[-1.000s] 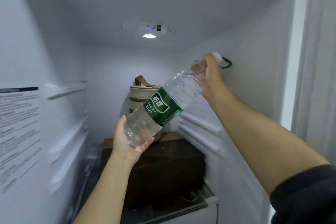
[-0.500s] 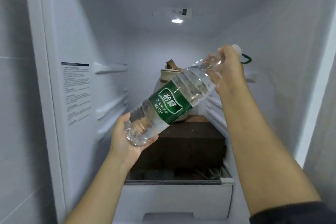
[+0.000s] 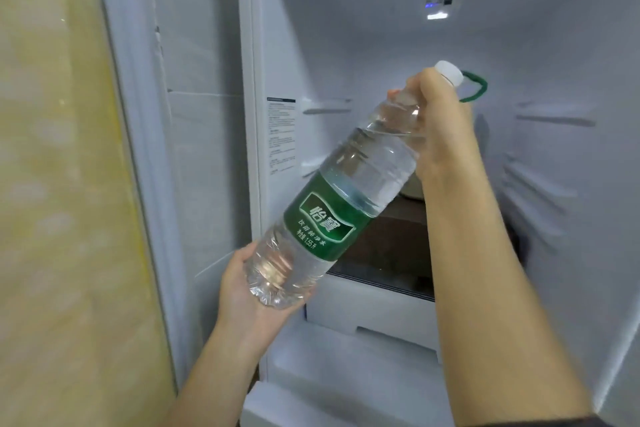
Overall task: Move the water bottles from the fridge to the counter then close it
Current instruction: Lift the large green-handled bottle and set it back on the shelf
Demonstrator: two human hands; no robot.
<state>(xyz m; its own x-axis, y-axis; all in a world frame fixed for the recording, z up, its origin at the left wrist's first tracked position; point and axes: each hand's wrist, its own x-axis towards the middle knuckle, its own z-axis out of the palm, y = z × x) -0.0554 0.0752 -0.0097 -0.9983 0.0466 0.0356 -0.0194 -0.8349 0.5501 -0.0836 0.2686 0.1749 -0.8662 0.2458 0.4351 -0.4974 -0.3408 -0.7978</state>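
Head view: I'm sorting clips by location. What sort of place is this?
Probably a home kitchen, right at an open fridge. It has shelf rails on its white sides and a lit lamp at the back. The left hand and right hand hold a water bottle.

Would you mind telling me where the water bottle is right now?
In the head view the water bottle is tilted at centre before the open fridge, base in the left hand, neck in the right hand.

Large clear water bottle, nearly full, with green label, white cap and green carry loop; tilted, cap up-right, aloft before open white fridge.
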